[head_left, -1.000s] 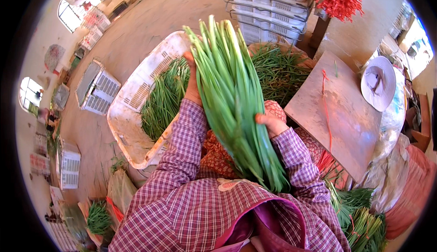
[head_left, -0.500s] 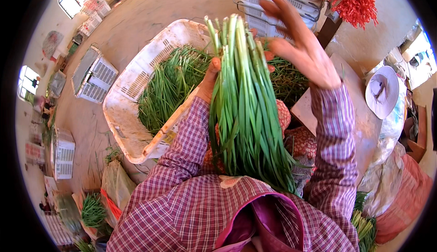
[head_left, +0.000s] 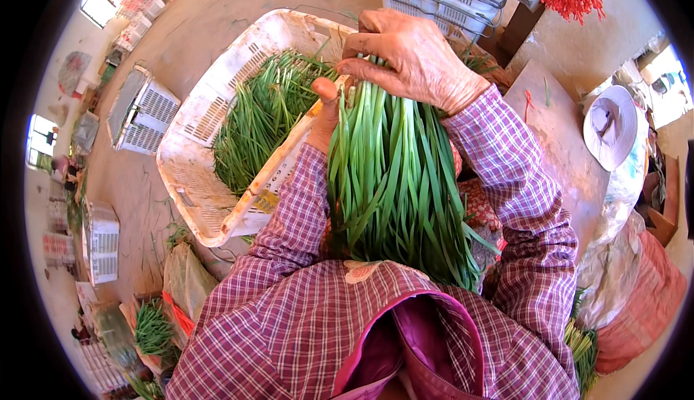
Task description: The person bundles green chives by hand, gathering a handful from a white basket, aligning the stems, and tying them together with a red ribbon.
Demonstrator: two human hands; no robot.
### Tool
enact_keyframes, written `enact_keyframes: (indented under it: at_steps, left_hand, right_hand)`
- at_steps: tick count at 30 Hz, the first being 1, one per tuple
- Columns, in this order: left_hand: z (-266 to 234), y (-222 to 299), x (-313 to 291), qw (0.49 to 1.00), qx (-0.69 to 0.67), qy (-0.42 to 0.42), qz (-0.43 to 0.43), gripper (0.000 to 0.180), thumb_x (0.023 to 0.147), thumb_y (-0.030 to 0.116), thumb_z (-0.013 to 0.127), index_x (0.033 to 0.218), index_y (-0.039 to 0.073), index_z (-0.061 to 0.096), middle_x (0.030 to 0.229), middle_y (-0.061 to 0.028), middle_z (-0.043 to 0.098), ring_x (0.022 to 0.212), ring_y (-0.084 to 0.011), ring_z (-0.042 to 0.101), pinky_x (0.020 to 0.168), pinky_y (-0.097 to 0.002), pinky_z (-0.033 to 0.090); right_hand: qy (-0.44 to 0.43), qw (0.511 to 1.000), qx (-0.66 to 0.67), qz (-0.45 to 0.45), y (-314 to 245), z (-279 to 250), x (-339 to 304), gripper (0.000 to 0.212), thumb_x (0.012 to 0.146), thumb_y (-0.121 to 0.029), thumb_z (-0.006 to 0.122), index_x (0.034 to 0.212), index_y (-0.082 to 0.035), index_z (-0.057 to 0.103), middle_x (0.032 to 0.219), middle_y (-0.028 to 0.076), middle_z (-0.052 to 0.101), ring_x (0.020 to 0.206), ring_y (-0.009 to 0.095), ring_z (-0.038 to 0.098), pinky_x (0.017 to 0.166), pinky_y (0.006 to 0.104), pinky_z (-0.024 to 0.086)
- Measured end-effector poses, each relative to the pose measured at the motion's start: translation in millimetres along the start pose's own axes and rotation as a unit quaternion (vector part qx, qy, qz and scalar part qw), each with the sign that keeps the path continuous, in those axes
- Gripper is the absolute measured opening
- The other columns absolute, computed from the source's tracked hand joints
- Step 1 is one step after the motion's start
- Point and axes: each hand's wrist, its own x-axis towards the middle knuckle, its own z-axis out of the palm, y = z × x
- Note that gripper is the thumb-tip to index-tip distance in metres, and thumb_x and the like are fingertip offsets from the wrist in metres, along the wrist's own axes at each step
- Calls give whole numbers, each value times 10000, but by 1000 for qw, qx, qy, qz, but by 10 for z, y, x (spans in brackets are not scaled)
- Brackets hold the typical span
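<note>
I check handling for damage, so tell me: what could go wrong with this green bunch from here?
The green bunch shows no tie and its leaves fan out, so some might slip loose. The right hand covers most of the stem ends; pressing hard could bruise them. The left hand looks close to the white crate, so it might knock the rim.
</note>
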Motion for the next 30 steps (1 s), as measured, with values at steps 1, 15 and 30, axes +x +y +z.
enact_keyframes:
  at_steps: [1, 15, 30]
  left_hand:
    - [-5, -10, -29, 1000, 2, 2, 2, 1000, 666, 671, 777, 1383, 49, 463, 1281, -64, 577, 1141, -198, 598, 972, -359, 537]
    - [120, -63, 116, 999, 12, 3, 34, 1067, 634, 699, 768, 1424, 75, 415, 1385, -52, 491, 1233, -202, 531, 1041, -369, 488]
    - [110, 79, -127, 997, 56, -41, -18, 994, 709, 321, 857, 1488, 67, 293, 1437, -84, 445, 1249, -216, 531, 1041, -371, 495]
  right_hand:
    - [-1, 1000, -1, 4, -1, 8, -28, 240, 866, -321, 700, 891, -83, 681, 773, 91, 499, 786, 291, 578, 664, 423, 467]
    - [-20, 998, -65, 3, -171, 8, -217, 726, 713, -727, 678, 1074, -97, 670, 905, 95, 539, 911, 327, 557, 796, 452, 484]
    - [-44, 980, 164, 105, -247, 26, -138, 323, 979, -298, 532, 1208, -90, 625, 1118, 110, 642, 1023, 301, 601, 927, 405, 468]
